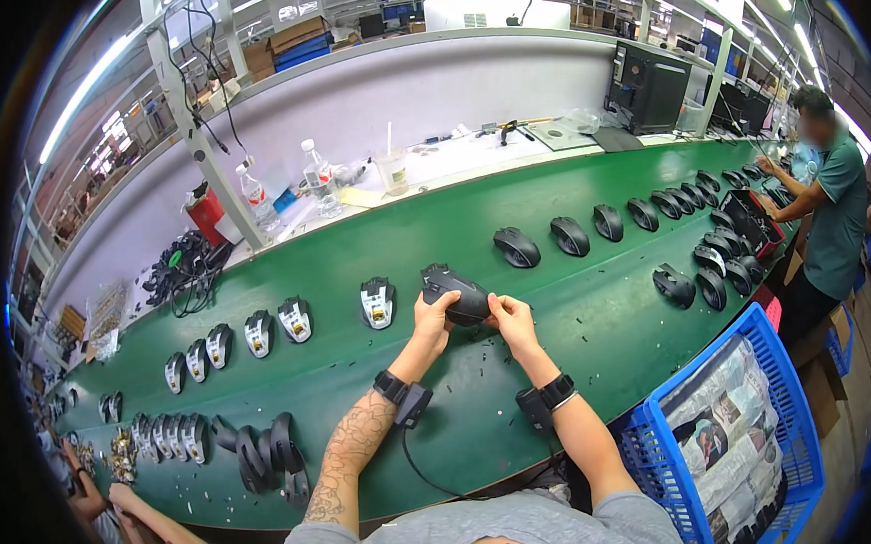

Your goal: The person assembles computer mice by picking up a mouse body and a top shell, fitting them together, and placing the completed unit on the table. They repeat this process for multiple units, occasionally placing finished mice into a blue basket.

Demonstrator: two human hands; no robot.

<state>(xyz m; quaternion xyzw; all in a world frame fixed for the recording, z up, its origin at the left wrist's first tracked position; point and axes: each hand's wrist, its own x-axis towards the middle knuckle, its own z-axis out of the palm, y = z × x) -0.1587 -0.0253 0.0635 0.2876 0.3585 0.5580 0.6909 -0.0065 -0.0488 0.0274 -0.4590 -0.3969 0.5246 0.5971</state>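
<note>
A black computer mouse (462,297) is held up over the green bench, tilted between both my hands. My left hand (430,322) grips its left side, fingers wrapped round it. My right hand (511,324) pinches the right end between thumb and fingertips; any small part in that pinch is too small to tell. Just left of my left hand lies an opened mouse (377,303) with its pale inside showing. To the right, a finished-looking black mouse (516,247) heads a row of closed mice. Both my wrists wear black straps with small boxes.
Opened mice (258,333) line the left of the green bench (352,414), with black shells (270,459) nearer me. A blue crate (661,457) holding newspaper stands at my right. Bottles (320,178) stand on the back ledge. A co-worker (833,192) stands far right; other hands show lower left.
</note>
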